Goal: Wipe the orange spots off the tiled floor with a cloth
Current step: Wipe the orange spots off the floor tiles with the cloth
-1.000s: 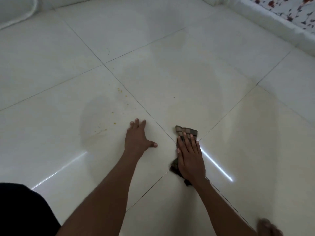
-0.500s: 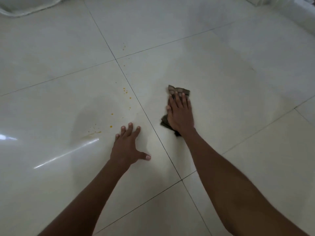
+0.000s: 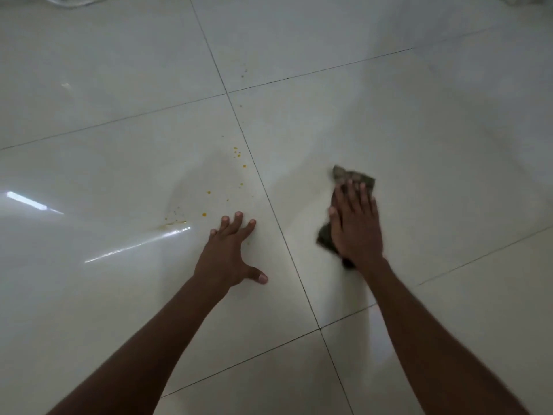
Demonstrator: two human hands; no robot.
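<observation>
Broadly, the floor (image 3: 389, 121) is pale glossy tile crossed by dark grout lines. Both arms reach down to it. Flat with straight fingers, the right hand (image 3: 356, 226) presses the cloth (image 3: 354, 175) onto the right-hand tile; the left hand (image 3: 229, 253) rests splayed and holds nothing. Orange spots (image 3: 237, 152) lie unwiped on the left tile, well apart from the cloth, so the wiping seems mostly undone.

Both bare arms reach forward. The left hand (image 3: 229, 256) lies flat, fingers spread, thumb out. The right hand (image 3: 356, 227) lies palm-down, fingers straight and together.
</observation>
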